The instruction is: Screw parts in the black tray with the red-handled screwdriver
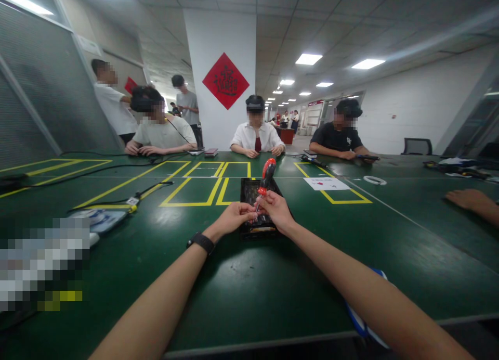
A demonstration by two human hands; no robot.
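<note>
A screwdriver [267, 174] with a red and black handle stands nearly upright over a black tray [259, 234], its handle leaning a little right. My right hand [277, 210] grips it low, just under the handle, with thumb and fingers closed around the metal shaft. Fingers pinched together, my left hand [236, 217] meets the lower end of the shaft; whatever lies between those fingertips is too small to tell. Dark parts inside the tray are partly covered by both hands. A black band circles my left wrist.
Yellow tape outlines mark the green table [218, 308]. A paper sheet [326, 183] and a white ring [375, 180] lie right of the tray. Cables and a pale device [105, 218] are at left. Another person's hand [468, 197] rests at right; several people sit opposite.
</note>
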